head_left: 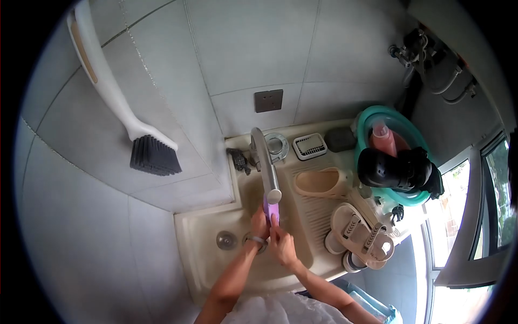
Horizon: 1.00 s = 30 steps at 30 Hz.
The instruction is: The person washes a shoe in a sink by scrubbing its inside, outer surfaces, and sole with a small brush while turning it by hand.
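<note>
Both my hands are over the beige sink (pixel 205 264), just below the end of the metal faucet (pixel 265 167). A purple object (pixel 272 211) lies between them, partly hidden by the faucet head. My left hand (pixel 260 222), with a pale band at its wrist, holds the purple object from its left side. Around its lower right part my right hand (pixel 283 244) has its fingers closed. What the purple object is cannot be made out.
Right of the basin, the ribbed drainboard holds a tan shoe (pixel 318 182) and sandals (pixel 356 232). Behind are a soap dish (pixel 309 146) and a green basin (pixel 368 121) holding a pink bottle (pixel 382 139). A large brush (pixel 118 102) hangs at the left.
</note>
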Tool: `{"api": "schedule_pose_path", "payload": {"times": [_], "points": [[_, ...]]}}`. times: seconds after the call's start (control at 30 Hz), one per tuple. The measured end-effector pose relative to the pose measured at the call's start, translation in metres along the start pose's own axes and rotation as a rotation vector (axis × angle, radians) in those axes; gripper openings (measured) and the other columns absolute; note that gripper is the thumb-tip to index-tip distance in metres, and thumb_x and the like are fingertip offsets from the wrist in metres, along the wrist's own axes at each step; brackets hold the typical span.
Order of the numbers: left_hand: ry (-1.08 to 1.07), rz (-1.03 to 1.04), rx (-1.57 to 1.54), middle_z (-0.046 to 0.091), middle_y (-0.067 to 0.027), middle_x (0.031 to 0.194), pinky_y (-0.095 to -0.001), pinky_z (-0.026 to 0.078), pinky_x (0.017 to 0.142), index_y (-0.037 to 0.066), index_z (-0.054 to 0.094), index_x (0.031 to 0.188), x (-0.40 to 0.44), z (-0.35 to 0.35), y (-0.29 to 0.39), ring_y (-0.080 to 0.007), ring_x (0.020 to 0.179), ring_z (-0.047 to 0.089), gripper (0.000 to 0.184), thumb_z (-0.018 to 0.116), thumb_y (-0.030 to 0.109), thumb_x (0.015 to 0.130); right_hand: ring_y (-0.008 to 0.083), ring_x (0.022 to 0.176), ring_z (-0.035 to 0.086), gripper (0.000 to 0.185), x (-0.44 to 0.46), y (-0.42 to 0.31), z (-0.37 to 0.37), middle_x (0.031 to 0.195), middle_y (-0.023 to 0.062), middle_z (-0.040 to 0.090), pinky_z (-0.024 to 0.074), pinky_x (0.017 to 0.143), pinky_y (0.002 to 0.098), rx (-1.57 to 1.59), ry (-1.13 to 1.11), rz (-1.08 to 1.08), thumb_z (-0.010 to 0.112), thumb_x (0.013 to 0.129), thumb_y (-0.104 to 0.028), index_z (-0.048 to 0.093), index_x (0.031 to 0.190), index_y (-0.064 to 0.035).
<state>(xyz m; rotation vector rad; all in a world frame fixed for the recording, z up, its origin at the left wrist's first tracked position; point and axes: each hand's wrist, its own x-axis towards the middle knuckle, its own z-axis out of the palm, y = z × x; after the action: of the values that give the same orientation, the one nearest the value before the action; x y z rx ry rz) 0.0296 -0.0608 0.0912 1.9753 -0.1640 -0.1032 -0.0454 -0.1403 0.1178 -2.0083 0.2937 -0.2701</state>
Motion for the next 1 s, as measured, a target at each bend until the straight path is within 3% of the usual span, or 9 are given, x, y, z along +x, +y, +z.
{"api": "schedule_pose_path", "payload": {"times": [0.07, 0.2, 0.27, 0.3, 0.37, 0.6, 0.67, 0.8, 1.0], "points": [[-0.018, 0.098, 0.086, 0.065, -0.0222, 0.086, -0.0467, 0.048, 0.064, 0.006, 0.050, 0.122, -0.009, 0.007, -0.015, -0.0390, 0.076, 0.064, 0.035, 0.057, 0.016, 0.088, 0.0452, 0.077, 0.060, 0.038, 0.017, 0.022, 0.002, 0.078, 0.0270, 0.061, 0.0497, 0.061, 0.0480, -0.048, -0.055, 0.087, 0.048, 0.094, -0.019, 0.050, 0.131, -0.0132], [0.048, 0.012, -0.137, 0.058, -0.0047, 0.075, -0.0270, 0.044, 0.058, 0.001, 0.051, 0.121, -0.004, 0.000, -0.025, -0.0115, 0.063, 0.053, 0.038, 0.064, 0.011, 0.086, 0.0455, 0.082, 0.059, 0.032, 0.042, 0.076, 0.014, 0.082, 0.0275, 0.059, 0.0479, 0.061, 0.0452, -0.053, -0.081, 0.226, 0.046, 0.094, -0.024, 0.058, 0.120, -0.0101], [0.057, -0.039, -0.345, 0.066, -0.0115, 0.102, -0.0290, 0.049, 0.073, 0.003, 0.051, 0.124, 0.003, -0.006, -0.037, -0.0187, 0.087, 0.063, 0.039, 0.061, 0.013, 0.088, 0.0454, 0.081, 0.060, 0.034, 0.029, 0.070, 0.006, 0.084, 0.0290, 0.057, 0.0475, 0.062, 0.0427, -0.063, -0.057, 0.209, 0.044, 0.096, -0.024, 0.055, 0.126, -0.0130], [0.166, 0.017, -0.334, 0.055, -0.0018, 0.075, -0.0236, 0.039, 0.057, 0.000, 0.053, 0.119, 0.003, -0.008, -0.031, -0.0071, 0.064, 0.046, 0.038, 0.063, 0.022, 0.090, 0.0282, 0.072, 0.052, 0.034, 0.015, 0.035, -0.008, 0.076, 0.0265, 0.051, 0.0458, 0.060, 0.0383, -0.020, -0.074, 0.234, 0.045, 0.096, -0.025, 0.055, 0.124, -0.0086], [0.176, -0.010, -0.308, 0.055, -0.0018, 0.075, -0.0246, 0.039, 0.057, 0.001, 0.054, 0.120, 0.007, -0.018, -0.025, -0.0075, 0.065, 0.046, 0.038, 0.061, 0.024, 0.091, 0.0110, 0.063, 0.044, 0.036, -0.005, 0.009, -0.010, 0.069, 0.0240, 0.044, 0.0442, 0.058, 0.0339, 0.019, -0.098, 0.265, 0.045, 0.096, -0.026, 0.054, 0.123, -0.0042], [0.175, 0.020, -0.171, 0.060, -0.0078, 0.083, -0.0321, 0.044, 0.066, 0.002, 0.053, 0.122, -0.020, -0.018, -0.031, -0.0169, 0.070, 0.053, 0.036, 0.054, 0.026, 0.095, 0.0107, 0.058, 0.043, 0.032, 0.008, 0.058, 0.016, 0.063, 0.0177, 0.040, 0.0420, 0.053, 0.0338, 0.022, -0.081, 0.185, 0.046, 0.097, -0.021, 0.054, 0.126, -0.0101], [0.251, 0.046, -0.075, 0.063, -0.0179, 0.101, -0.0362, 0.048, 0.078, 0.002, 0.049, 0.123, -0.020, -0.022, -0.038, -0.0272, 0.087, 0.062, 0.037, 0.051, 0.026, 0.096, 0.0423, 0.076, 0.063, 0.037, -0.001, 0.027, 0.006, 0.080, 0.0300, 0.056, 0.0471, 0.059, 0.0394, 0.022, -0.220, 0.244, 0.046, 0.096, -0.021, 0.049, 0.133, -0.0149], [0.218, -0.008, -0.110, 0.063, -0.0174, 0.102, -0.0360, 0.048, 0.079, 0.002, 0.048, 0.123, -0.028, -0.023, -0.035, -0.0249, 0.090, 0.061, 0.035, 0.050, 0.025, 0.097, 0.0187, 0.068, 0.062, 0.040, -0.024, 0.015, 0.017, 0.071, 0.0238, 0.054, 0.0478, 0.064, 0.0355, 0.126, -0.080, 0.102, 0.049, 0.094, -0.014, 0.049, 0.134, -0.0160], [0.206, -0.010, -0.152, 0.063, -0.0158, 0.101, -0.0337, 0.048, 0.075, 0.001, 0.049, 0.122, -0.031, -0.030, -0.048, -0.0224, 0.087, 0.061, 0.033, 0.050, 0.023, 0.097, 0.0278, 0.071, 0.065, 0.036, 0.002, 0.106, 0.025, 0.075, 0.0270, 0.057, 0.0478, 0.064, 0.0385, -0.047, -0.176, 0.270, 0.049, 0.093, -0.025, 0.056, 0.126, -0.0134]]}}
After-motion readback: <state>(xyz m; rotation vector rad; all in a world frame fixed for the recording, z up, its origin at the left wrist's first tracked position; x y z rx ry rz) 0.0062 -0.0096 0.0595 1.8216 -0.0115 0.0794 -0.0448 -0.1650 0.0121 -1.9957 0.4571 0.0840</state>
